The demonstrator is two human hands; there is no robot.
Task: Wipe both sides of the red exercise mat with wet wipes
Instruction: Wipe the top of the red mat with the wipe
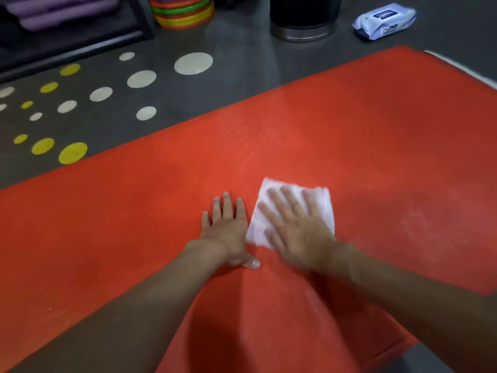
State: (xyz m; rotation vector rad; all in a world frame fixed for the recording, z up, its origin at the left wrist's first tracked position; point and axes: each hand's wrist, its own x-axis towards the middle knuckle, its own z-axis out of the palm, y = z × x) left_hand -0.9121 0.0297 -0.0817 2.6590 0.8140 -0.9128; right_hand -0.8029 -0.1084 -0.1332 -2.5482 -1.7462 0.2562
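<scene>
Grey floor [242, 63] fills the upper part of the view, and it carries a pattern of round white dots [193, 63] and yellow dots [73, 153] on the left side. On this floor the red exercise mat [376, 130] lies flat and unrolled, running from the lower left to the upper right. Its surface shows pale streaks in some places.

Near the middle of the mat, the right hand [298, 232] presses a white wet wipe [324, 201] down onto the red surface. The fingers are straight and spread apart, lying flat on top of the wipe, not curled around it. This hand looks blurred, so small details of it are not clear. The wipe is spread out as a rough square under the palm and fingers.

The left hand [226, 232] rests flat on the mat just beside the wipe, on its left side. Its fingers are straight and close together, the thumb points out to the side, and it holds nothing.

Behind the far edge of the mat, a white and blue pack of wet wipes [384, 21] lies on the floor at the upper right. To its left stands a black container with a metal base [304, 17]. Further left is a stack of coloured rings [183, 12], and some purple things [53, 12] sit in the top left corner; I cannot tell what they are.
</scene>
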